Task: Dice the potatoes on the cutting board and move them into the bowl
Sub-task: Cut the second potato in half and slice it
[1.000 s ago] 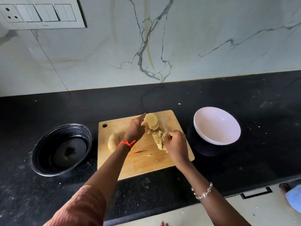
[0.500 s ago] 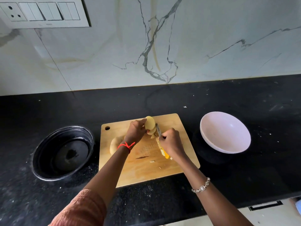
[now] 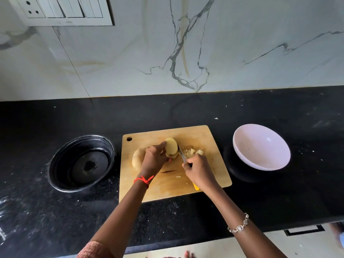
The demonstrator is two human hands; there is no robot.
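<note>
Nearest the camera, a pinkish sleeve (image 3: 93, 250) covers the left arm at 7 o'clock in the view. A beaded bracelet (image 3: 239, 227) circles the right forearm at 5 o'clock, and a red thread (image 3: 143, 180) is tied round the left wrist. Further out, both hands work over the wooden cutting board (image 3: 208, 138), which lies flat on the black counter (image 3: 186, 112). The right hand (image 3: 200, 170) has its fingers curled tight round the handle of a knife (image 3: 181, 155). The handle's yellow end shows below the palm toward 6 o'clock, and the blade points toward 11 o'clock with its edge against the partly cut potato (image 3: 171, 147). The left hand (image 3: 153, 161) curls over that potato and steadies it with its fingertips near the board's middle. At 3 o'clock of the blade a small heap of diced pieces (image 3: 192, 152) lies on the board, partly hidden behind the right hand. At 9 o'clock of the left hand a whole potato (image 3: 137, 159) rests on the board, half covered by that hand. The white bowl (image 3: 260, 146) sits on the counter at 3 o'clock of the board, apart from it. A round black basin (image 3: 81, 162) lies at 9 o'clock. Beyond rises the veined marble wall (image 3: 242, 53), with a switch plate (image 3: 63, 10) at 11 o'clock.
</note>
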